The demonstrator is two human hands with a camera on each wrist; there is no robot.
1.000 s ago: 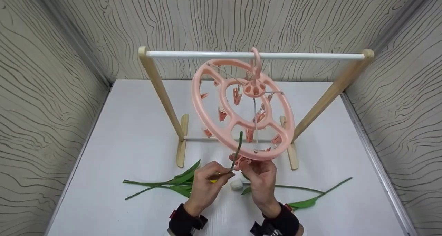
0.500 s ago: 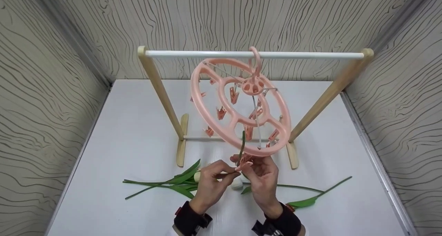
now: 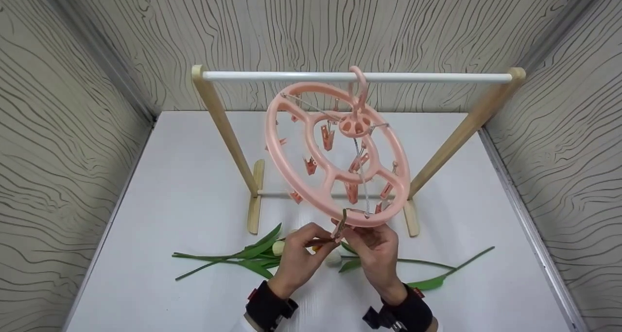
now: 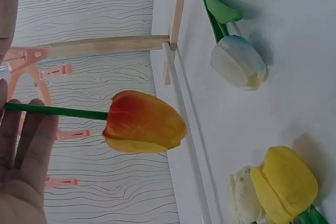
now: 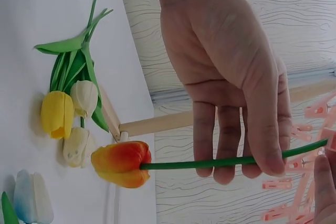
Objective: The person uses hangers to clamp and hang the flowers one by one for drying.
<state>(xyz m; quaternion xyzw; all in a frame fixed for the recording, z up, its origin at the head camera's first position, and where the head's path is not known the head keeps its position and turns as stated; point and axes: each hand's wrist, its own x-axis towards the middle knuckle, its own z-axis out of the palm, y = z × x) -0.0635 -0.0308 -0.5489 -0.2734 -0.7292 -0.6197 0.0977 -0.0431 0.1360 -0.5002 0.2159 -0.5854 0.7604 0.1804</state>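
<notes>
My left hand (image 3: 297,261) pinches the green stem (image 5: 220,163) of an orange-red tulip (image 4: 144,121), whose bloom hangs downward. The stem's top end reaches a pink clothes peg (image 3: 339,231) under the front rim of a round pink peg hanger (image 3: 291,164). My right hand (image 3: 379,254) grips that peg, its fingers close under the rim. In the right wrist view the left thumb lies across the stem, and a right fingertip (image 5: 323,182) shows by the peg. Whether the peg has closed on the stem I cannot tell.
The hanger hooks over the white bar (image 3: 272,77) of a wooden stand (image 3: 226,132). Several pink pegs dangle from the ring. On the white table, yellow (image 5: 58,114) and cream tulips (image 3: 278,247) lie at left; a pale blue-white tulip (image 4: 238,62) lies at right.
The tulip stem has come down, so its tip now stands lower, beside the peg. My left hand has shifted slightly right. The hanger has swung a little left.
</notes>
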